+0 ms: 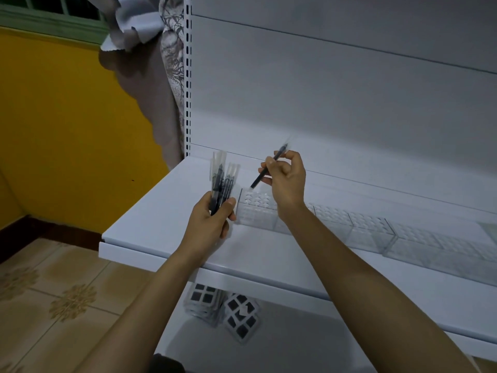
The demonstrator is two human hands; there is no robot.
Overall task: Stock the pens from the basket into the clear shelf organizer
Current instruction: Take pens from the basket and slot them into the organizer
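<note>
Our forearms fill the bottom of the view, cut off at the frame edge. Left hand has its fingers curled round the lower ends of a bundle of pens. They stick up above the fingers in clear wrapping, and we can't count them.

Right hand pinches one black pen between thumb and forefinger, with the other fingers curled in. Its top end is blurred, and its lower tip hangs just below the fingers, over the holes of the clear organizer. We can't tell if it's touching.

That organizer sits on the white shelf just right of the left fingers. It runs behind the right wrist and off the right edge, and being see-through, its edges are hard to trace. Boxed cube puzzles are half hidden under the shelf.
</note>
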